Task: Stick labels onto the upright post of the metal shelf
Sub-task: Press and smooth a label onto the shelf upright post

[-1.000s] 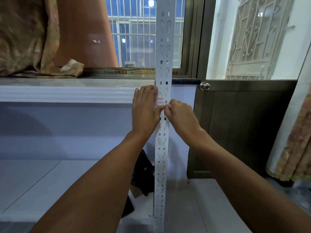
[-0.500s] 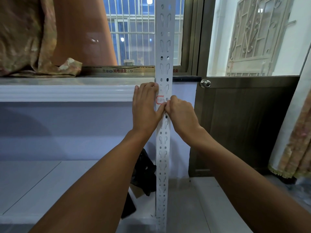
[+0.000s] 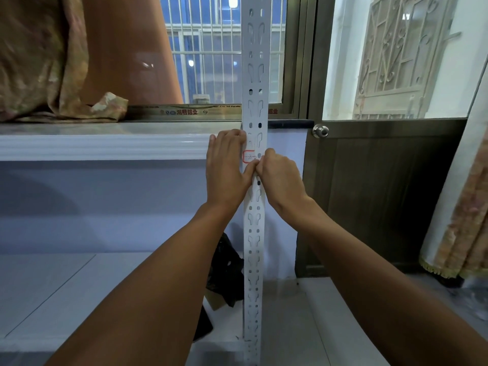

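Note:
A white perforated metal post (image 3: 255,75) stands upright in the middle of the view, running from the floor up past the window. A small white label with a red border (image 3: 249,156) sits on the post's face at windowsill height. My left hand (image 3: 226,167) lies flat against the post's left edge, thumb pressing just below the label. My right hand (image 3: 280,178) is curled against the post's right side, its fingertips meeting my left thumb at the label's lower right corner. The right part of the label is hidden by my fingers.
A white windowsill ledge (image 3: 105,143) runs left of the post, with a patterned curtain (image 3: 39,62) bunched on it. A dark door with a round knob (image 3: 320,131) is to the right. A black bag (image 3: 224,268) lies on the floor behind the post.
Both hands stay on the label with only slight shifts. The view has drifted a little, so the post and hands sit marginally higher in the frame.

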Tool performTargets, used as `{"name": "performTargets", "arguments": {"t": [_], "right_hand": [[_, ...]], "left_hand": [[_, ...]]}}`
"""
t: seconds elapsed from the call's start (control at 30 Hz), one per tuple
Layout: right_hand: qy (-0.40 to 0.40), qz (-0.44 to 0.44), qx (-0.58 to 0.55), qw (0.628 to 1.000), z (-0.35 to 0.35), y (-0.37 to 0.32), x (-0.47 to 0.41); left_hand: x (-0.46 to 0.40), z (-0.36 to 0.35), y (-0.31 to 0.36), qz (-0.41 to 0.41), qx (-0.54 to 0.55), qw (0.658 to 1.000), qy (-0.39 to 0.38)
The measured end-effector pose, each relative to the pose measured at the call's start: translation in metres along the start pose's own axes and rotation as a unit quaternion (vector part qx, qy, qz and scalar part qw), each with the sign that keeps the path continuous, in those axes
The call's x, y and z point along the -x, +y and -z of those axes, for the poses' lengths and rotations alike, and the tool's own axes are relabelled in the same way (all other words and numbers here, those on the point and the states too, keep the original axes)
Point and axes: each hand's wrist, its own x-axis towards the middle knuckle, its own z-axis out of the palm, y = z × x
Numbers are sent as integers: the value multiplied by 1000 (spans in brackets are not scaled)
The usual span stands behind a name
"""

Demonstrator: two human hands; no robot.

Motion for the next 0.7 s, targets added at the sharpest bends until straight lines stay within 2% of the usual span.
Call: {"name": "performTargets", "arguments": {"t": [0.17,0.33,0.5,0.7], "right_hand": [[-20,-30,-39,999,6,8,-8],[-44,-49,-145,987,16,19,-10],[-45,-38,-148,987,11,18,-4],[-11,-55,-144,988,6,6,-1]], "left_hand": [[-1,1,-4,-17,-26,999,-18],[-1,2,-8,-24,-27,999,-22],[0,1,-8,-29,-26,999,-17],[0,-1,-10,-28,-24,999,-13]]}}
